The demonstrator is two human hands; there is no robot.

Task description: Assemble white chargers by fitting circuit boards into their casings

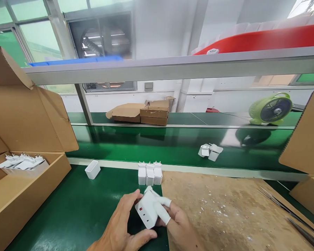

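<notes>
A white plug adapter (146, 210) with socket slots and a small red part on its face is held low in front of me. My right hand (176, 221), with white covers on two of its fingers, grips it from the right. From the left, the thumb and fingers of my left hand (125, 221) curve around its edges, at its upper left corner and lower edge. Just beyond, three white plug pieces (150, 174) stand side by side with their pins pointing away. A hollow white housing (92, 169) lies by itself to the left.
At left, an open carton (39, 186) holds several white plug parts (23, 162). Two white pieces (210, 151) lie on the green belt (172, 150). Tweezers (285, 209) rest on the brown board (211, 209). A second carton (307, 191), a green fan (272, 108) and an overhead shelf (172, 68) surround the bench.
</notes>
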